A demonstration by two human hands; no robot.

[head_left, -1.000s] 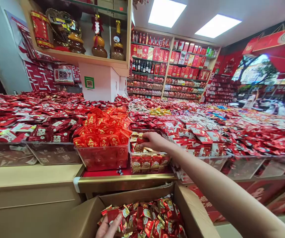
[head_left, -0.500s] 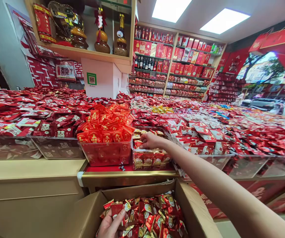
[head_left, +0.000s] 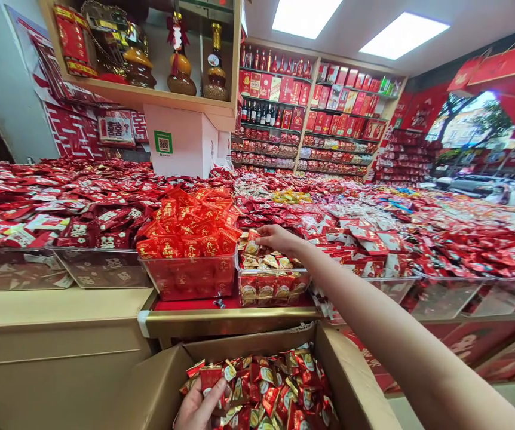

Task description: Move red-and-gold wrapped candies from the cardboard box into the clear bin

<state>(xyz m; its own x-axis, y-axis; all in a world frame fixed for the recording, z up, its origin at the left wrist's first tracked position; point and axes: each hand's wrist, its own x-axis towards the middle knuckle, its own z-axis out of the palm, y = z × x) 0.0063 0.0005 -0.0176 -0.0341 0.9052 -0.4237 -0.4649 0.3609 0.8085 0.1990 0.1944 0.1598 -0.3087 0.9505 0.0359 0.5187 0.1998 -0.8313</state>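
Observation:
My right hand (head_left: 279, 239) is over a clear plastic bin (head_left: 273, 276), pinching a small red and gold candy packet (head_left: 252, 243) at the bin's far left. Similar packets lie in rows inside that bin. Lower down, my left hand (head_left: 200, 406) has its thumb pressed on a red candy packet (head_left: 211, 377) within an open cardboard box (head_left: 356, 376). Loose red and gold candy packets (head_left: 270, 388) fill the box around it. The left fingers are partly hidden under the packet.
Left of the bin stands another clear bin heaped with bright red packets (head_left: 188, 239). A gold-edged counter (head_left: 239, 325) separates the bins from the box. More filled bins run along both sides. A glass-fronted cabinet (head_left: 150, 98) overhangs the left.
My right hand has risen slightly from the packets in the bin, and a packet now shows upright at its fingertips. My left hand stays in place with its packet.

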